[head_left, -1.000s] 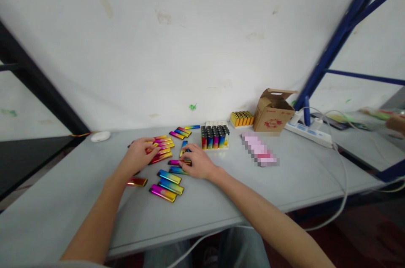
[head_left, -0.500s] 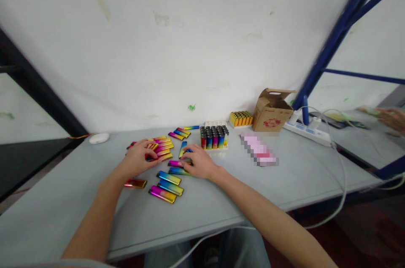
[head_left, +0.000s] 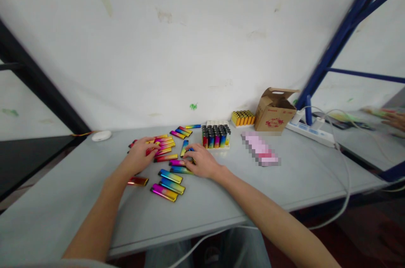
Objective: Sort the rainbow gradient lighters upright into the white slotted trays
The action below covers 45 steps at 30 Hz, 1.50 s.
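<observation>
My left hand (head_left: pixel 141 154) is bent over a row of shiny pink-and-yellow lighters (head_left: pixel 164 146), its fingers curled onto one at the left of the row. Just right of its fingertips lies a red-and-yellow lighter (head_left: pixel 166 158). My right hand (head_left: pixel 203 162) has its fingers closed around a dark-and-blue lighter, mostly hidden by the fingers. Under that hand, a pink lighter (head_left: pixel 175 162) and a blue-green lighter (head_left: pixel 180 170) lie flat. Nearer to me, blue-and-yellow lighters (head_left: pixel 171 176) and a magenta-and-yellow lighter (head_left: pixel 164 192) lie side by side. A red lighter (head_left: pixel 138 181) rests by my left wrist.
Behind my right hand, a white tray (head_left: pixel 223 147) holds upright black-topped lighters. Further back are a block of yellow lighters (head_left: pixel 243 118) and an open cardboard box (head_left: pixel 274 118). A blurred pink item (head_left: pixel 261 149), a power strip (head_left: pixel 311 133) and cables lie to the right. Another person's hand (head_left: pixel 394 119) shows at far right.
My left hand has drawn slightly up and back from the red-and-yellow lighter, which now lies in plain view. My right hand stays almost in place. The view has shifted slightly.
</observation>
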Available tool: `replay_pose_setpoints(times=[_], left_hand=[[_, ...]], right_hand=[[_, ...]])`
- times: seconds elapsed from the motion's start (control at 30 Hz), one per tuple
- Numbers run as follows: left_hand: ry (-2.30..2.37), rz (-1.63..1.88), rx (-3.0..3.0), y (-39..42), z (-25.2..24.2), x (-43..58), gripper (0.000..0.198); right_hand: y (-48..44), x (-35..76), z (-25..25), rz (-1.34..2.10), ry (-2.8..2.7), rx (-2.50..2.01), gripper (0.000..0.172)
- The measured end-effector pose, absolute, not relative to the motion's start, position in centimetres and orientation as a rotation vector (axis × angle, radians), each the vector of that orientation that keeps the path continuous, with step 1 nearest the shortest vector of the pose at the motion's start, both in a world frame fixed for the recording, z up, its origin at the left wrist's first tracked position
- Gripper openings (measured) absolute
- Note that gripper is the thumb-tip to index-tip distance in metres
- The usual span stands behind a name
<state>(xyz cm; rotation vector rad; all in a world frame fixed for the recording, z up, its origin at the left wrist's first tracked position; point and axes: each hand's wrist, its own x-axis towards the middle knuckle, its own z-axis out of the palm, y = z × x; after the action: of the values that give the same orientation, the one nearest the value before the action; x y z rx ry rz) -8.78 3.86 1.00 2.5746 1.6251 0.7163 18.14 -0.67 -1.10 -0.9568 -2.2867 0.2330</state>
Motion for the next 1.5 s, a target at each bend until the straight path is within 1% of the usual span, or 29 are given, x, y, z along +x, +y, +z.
replay_pose_setpoints(times=[0.17, 0.37, 0.6, 0.77, 0.97, 1.37, 1.5], left_hand=[[1.593, 0.651, 2.601, 3.9, 1.0, -8.8, 0.034], [1.536, 0.713, 2.597, 3.9, 0.5, -8.4, 0.038], [1.541, 0.679, 2.632, 3.9, -0.1, -8.1, 0.044], [1.453, 0.725, 2.703, 3.4, -0.3, -6.7, 0.039], [1.424, 0.719, 2.724, 2.9, -0.5, -5.3, 0.04], [1.51, 0.769, 2.695, 2.2, -0.3, -4.0, 0.033], [1.514, 0.879, 2.718, 2.4, -0.6, -3.8, 0.034]], right_hand=[[-0.7, 18.1, -1.1, 0.251, -2.286, -0.95, 0.015], [-0.7, 18.1, -1.3, 0.254, -2.279, -0.955, 0.017], [-0.7, 18.2, -1.3, 0.25, -2.264, -0.958, 0.017], [-0.8, 18.2, -1.0, 0.235, -2.291, -0.95, 0.018], [-0.9, 18.1, -1.0, 0.215, -2.298, -0.942, 0.018], [-0.9, 18.0, -0.8, 0.188, -2.311, -0.949, 0.023], [-1.2, 17.9, -0.4, 0.185, -2.309, -0.941, 0.031]])
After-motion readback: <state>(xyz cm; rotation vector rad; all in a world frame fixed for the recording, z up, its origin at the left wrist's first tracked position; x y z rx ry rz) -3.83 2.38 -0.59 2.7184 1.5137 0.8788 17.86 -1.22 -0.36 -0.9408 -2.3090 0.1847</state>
